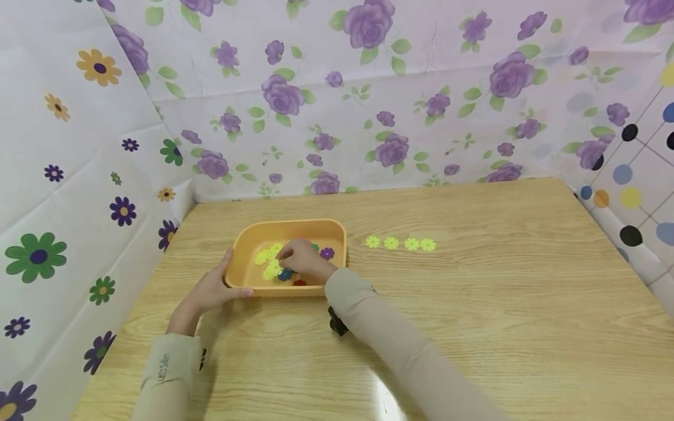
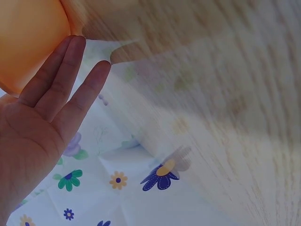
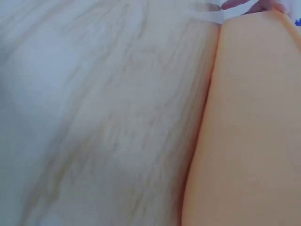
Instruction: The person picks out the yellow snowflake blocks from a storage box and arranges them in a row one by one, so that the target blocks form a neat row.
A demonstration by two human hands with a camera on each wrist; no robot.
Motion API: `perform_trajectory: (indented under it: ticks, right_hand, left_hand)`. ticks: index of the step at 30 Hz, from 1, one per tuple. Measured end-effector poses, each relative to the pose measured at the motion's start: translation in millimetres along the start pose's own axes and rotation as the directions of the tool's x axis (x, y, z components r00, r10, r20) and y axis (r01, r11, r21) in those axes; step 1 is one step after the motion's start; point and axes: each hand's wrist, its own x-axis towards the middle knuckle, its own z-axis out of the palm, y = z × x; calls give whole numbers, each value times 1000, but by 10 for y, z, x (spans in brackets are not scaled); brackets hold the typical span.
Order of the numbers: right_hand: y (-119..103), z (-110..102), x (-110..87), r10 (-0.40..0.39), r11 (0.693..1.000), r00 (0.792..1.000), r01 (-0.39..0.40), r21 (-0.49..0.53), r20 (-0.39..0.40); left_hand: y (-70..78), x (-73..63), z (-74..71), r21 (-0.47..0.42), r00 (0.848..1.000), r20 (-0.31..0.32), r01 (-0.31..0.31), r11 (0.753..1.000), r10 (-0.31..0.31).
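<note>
An orange plastic basin point(image 1: 337, 234) stands on the table, holding flower-shaped discs: several yellow discs point(image 1: 261, 256), a blue disc point(image 1: 285, 275), a purple disc point(image 1: 327, 253), a red disc point(image 1: 299, 283) and a partly covered green one. The left hand point(image 1: 213, 289) grips the basin's near left corner, thumb along the front and fingers against the left side. In the left wrist view, fingertips touch the orange wall point(image 2: 35, 42). Inside the basin, the bent fingers of the right hand point(image 1: 305, 259) reach down to the yellow discs; whether they pinch one is hidden. The right wrist view shows only the basin's outer wall point(image 3: 254, 117).
On the wooden table point(image 1: 474, 304), several yellow flower discs point(image 1: 391, 242) lie in a row right of the basin. A floral sheet point(image 1: 326, 105) hangs behind the table; a flower-patterned sheet point(image 1: 79, 234) borders the left and a dotted one point(image 1: 637, 175) the right.
</note>
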Motion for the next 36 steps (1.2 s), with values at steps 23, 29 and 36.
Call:
perform_trajectory:
  ticks: [23,29,36]
  right_hand:
    - [42,-506,-293,-53,995,999,53,79,-3]
    - [86,-627,-351,-65,996,997,67,60,-29]
    - [137,-773,-430,-43,998,998,45,44,-47]
  left_hand:
    - [-3,5,-6,-16,1000,10,10,1000,-10]
    - [-12,13,3,-15,1000,14,23,1000,-23]
    - [5,10,-2,-16,1000,16,13,1000,-13]
